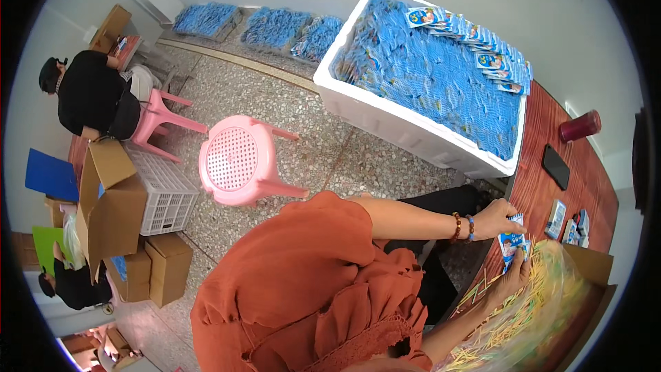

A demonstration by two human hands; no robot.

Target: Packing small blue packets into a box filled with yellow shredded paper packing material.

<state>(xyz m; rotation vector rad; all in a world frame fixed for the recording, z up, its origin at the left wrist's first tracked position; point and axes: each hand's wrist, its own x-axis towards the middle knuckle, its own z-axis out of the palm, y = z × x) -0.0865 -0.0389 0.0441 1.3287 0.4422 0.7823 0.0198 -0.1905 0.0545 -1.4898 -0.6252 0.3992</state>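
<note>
A small blue-and-white sachet [510, 242] is between my two hands, above the near edge of the red wood-grain table [533, 165]. My left hand [492, 220], with two beaded bracelets at its wrist, grips the sachet's upper end. Lower down, my right hand [511, 281] has its fingers closed on the other end; some fingertips are hidden. Right beside that hand lies a clear plastic bag [566, 282] full of thin yellow, green and pink sticks [506, 327]. Some sticks are loose near my right wrist.
A white foam box [406, 118] heaped with blue sachets [427, 76] stands beyond my left arm. On the table are a phone [556, 167], a dark red cup [580, 126] and small packs [556, 218]. A pink stool [234, 158] and cartons [113, 200] stand left, near two seated people.
</note>
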